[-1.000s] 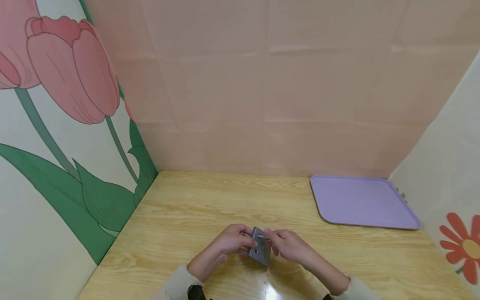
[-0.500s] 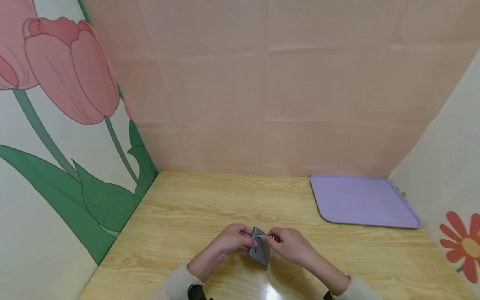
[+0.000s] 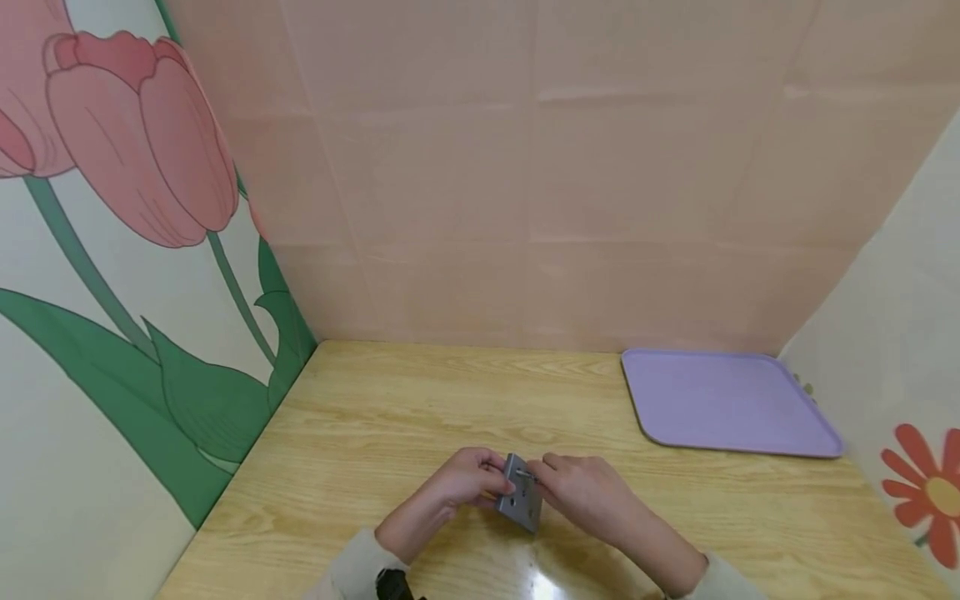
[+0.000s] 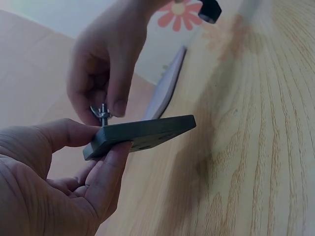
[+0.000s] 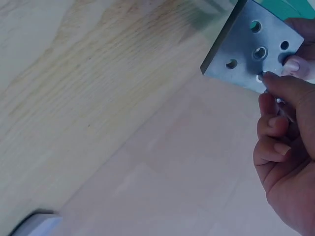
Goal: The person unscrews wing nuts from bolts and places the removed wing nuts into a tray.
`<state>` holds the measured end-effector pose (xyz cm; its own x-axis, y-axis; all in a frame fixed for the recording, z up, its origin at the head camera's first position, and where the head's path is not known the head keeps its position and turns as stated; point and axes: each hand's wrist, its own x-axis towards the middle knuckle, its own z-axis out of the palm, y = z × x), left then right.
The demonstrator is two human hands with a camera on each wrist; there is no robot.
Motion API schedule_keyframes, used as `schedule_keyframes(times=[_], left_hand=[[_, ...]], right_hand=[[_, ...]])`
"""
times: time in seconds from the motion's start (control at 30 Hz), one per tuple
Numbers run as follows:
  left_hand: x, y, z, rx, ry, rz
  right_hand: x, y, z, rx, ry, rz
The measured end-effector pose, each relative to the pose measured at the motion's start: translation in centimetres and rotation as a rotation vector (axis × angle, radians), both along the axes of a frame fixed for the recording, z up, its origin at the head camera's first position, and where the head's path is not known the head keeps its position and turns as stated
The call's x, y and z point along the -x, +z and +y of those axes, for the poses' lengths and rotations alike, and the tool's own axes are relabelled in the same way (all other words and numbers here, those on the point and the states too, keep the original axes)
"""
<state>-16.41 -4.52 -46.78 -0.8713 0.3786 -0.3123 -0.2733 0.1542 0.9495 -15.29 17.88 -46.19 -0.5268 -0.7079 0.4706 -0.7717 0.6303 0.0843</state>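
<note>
A grey metal plate (image 3: 521, 500) with several round holes is held off the table, tilted. My left hand (image 3: 471, 478) grips it by one edge, thumb on one face and fingers on the other, as the left wrist view shows. From the plate, close to that thumb, a thin silver bolt (image 4: 103, 109) sticks out. A small wing nut (image 4: 95, 111) sits on it. My right hand (image 3: 588, 493) pinches at the wing nut with thumb and forefinger (image 5: 268, 101); the fingers partly hide it. In the right wrist view the plate's holed face (image 5: 244, 49) shows.
A purple tray (image 3: 727, 404) lies at the back right of the wooden table (image 3: 420, 400). A pink backdrop (image 3: 525, 208) rises behind the table, with printed flower panels at both sides.
My right hand's fingers have turned around the bolt, first curling over its end, then shifting so the bolt shows again. The left hand and the plate stay put.
</note>
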Motion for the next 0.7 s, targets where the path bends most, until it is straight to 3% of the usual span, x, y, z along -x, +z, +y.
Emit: schedule_keyframes(times=[0.07, 0.27, 0.4, 0.53, 0.7], left_hand=[[0.0, 0.0, 0.0, -0.003, 0.0, 0.002], [-0.1, 0.0, 0.0, 0.013, 0.002, 0.008], [-0.2, 0.1, 0.0, 0.023, 0.005, 0.01], [-0.2, 0.2, 0.0, 0.032, 0.001, 0.002], [-0.3, 0.3, 0.0, 0.033, 0.002, -0.002]], right_hand=[[-0.1, 0.1, -0.1, 0.043, -0.015, -0.075], [-0.3, 0.8, -0.3, 0.299, -0.167, -0.601], [-0.1, 1.1, -0.3, 0.363, -0.237, -0.857], [0.0, 0.9, -0.2, 0.369, -0.266, -0.983], [0.0, 0.6, -0.3, 0.363, -0.253, -0.993]])
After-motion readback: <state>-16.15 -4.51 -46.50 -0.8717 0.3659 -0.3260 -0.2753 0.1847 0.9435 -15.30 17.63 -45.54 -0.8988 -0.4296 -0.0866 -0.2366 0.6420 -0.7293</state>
